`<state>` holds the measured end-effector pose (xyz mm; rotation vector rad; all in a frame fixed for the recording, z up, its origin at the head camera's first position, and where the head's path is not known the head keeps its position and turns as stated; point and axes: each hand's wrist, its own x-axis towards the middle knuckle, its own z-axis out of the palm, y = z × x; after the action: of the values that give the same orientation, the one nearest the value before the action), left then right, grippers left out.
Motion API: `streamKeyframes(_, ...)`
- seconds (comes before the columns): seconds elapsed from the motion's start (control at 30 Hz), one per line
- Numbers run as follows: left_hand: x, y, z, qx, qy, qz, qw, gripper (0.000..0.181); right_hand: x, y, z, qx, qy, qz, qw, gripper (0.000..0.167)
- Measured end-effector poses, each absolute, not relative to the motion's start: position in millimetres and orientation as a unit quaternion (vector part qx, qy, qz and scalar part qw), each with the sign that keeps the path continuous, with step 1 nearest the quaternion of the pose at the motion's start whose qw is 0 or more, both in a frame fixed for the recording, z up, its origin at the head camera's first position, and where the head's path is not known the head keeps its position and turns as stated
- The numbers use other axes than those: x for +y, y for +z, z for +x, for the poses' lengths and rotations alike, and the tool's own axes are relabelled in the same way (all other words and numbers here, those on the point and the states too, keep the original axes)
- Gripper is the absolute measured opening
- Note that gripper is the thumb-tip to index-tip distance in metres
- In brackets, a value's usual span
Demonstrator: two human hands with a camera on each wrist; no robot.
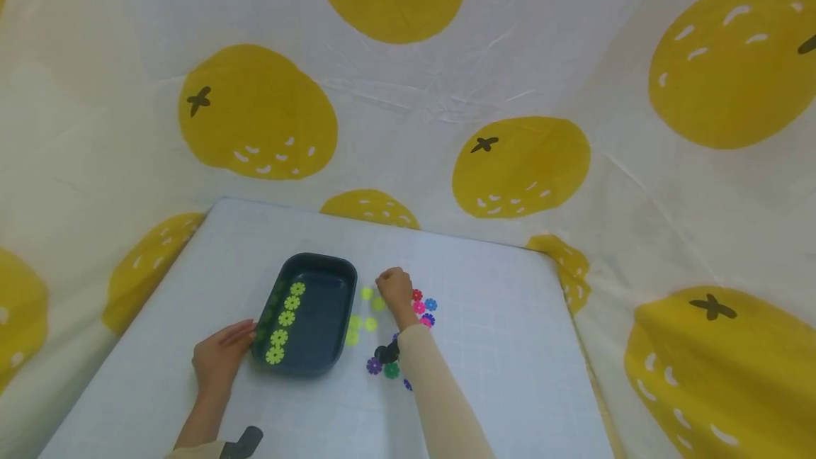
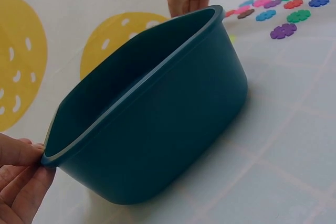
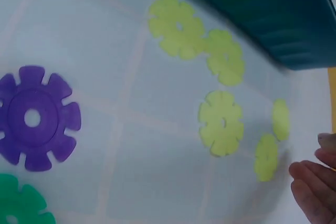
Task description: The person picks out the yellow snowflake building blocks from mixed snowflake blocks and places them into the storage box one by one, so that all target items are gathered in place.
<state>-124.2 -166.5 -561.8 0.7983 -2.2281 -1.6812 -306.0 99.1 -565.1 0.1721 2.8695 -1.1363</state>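
A dark teal plastic basin (image 1: 328,314) stands on the table, with a row of several yellow-green snowflake discs (image 1: 287,318) inside along its left side. My left hand (image 1: 219,356) is at the basin's left edge; in the left wrist view its thumb and fingers pinch the rim (image 2: 50,160). My right hand (image 1: 397,292) hovers right of the basin with fingers loosely bent. Its fingertips (image 3: 310,179) show nothing between them in the right wrist view. Close by, several loose yellow-green discs (image 3: 221,123) lie on the cloth between basin and hand.
Right of the yellow-green ones lie more snowflake discs: red (image 1: 417,295), blue (image 1: 431,304), purple (image 1: 374,365) and green (image 1: 392,370). My right forearm (image 1: 440,395) covers part of this group. A patterned curtain (image 1: 408,91) surrounds the white table (image 1: 516,346).
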Motion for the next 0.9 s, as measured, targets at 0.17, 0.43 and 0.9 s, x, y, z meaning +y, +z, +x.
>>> streamKeyframes(0.17,-168.3,-561.7,-123.9,-0.757,-0.581,0.275,0.115,0.031,91.4,-567.9,-301.2,0.958,-0.286,-0.006,0.034,0.027)
streamKeyframes(0.43,-168.1,-563.0,-125.6,-0.752,-0.590,0.276,0.106,0.033,81.6,-576.8,-301.7,0.973,-0.223,-0.041,0.052,0.027)
streamKeyframes(0.9,-168.1,-563.1,-126.6,-0.761,-0.576,0.274,0.117,0.030,78.4,-575.7,-303.1,0.958,-0.273,-0.013,0.086,0.025)
